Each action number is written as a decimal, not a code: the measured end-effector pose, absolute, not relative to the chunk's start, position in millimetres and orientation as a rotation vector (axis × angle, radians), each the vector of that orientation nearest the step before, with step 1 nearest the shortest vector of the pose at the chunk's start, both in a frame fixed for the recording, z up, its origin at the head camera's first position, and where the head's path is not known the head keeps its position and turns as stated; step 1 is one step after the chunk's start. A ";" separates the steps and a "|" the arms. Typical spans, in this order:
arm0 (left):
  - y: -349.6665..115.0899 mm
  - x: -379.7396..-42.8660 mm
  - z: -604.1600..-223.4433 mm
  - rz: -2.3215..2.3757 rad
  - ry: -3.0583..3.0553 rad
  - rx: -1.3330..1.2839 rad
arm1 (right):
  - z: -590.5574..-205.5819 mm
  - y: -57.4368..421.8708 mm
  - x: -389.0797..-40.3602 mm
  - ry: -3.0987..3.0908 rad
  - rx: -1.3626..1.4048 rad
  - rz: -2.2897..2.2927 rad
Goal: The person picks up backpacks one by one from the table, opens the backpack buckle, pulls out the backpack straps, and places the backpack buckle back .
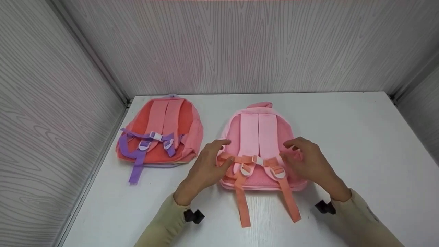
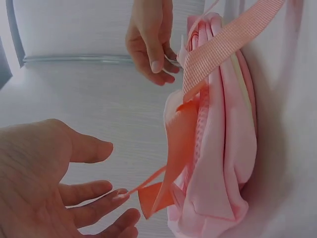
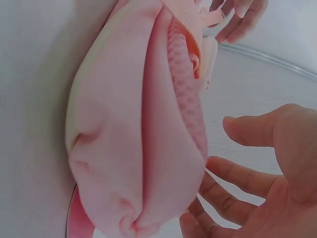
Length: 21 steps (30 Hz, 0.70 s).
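A small pink backpack (image 1: 259, 133) lies on the table with its strap side up. Its orange webbing straps meet at a white chest buckle (image 1: 258, 160), and two loose ends hang toward the front. My left hand (image 1: 209, 166) hovers at the bag's left edge, thumb and fingers spread; in the left wrist view its fingertips are right by an orange strap (image 2: 181, 134). Over the right edge is my right hand (image 1: 305, 159), fingers loosely bent. In the right wrist view those fingertips lie against the bag's side (image 3: 168, 148). Neither hand grips anything.
To the left lies a second backpack (image 1: 161, 113), coral red with purple straps and white buckles, also strap side up. Both bags are on a white table (image 1: 353, 137). Grey wood-grain panels (image 1: 240, 48) enclose it at the back and sides.
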<state>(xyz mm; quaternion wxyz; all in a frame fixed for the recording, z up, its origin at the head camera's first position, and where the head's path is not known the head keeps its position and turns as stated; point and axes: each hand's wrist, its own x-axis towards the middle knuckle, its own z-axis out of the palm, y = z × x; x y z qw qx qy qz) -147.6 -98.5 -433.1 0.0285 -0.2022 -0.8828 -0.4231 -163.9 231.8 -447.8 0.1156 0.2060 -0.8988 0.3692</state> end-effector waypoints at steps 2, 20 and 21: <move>-90.3 -149.3 -431.2 -1.276 -2.711 -0.689 | -445.8 224.8 -165.7 -2.623 0.640 1.098; -44.6 -158.9 -460.2 -1.109 -2.702 -0.894 | -457.6 191.4 -165.2 -2.740 0.674 1.073; -43.3 -158.7 -462.5 -1.113 -2.700 -0.891 | -458.9 190.9 -164.5 -2.746 0.659 1.060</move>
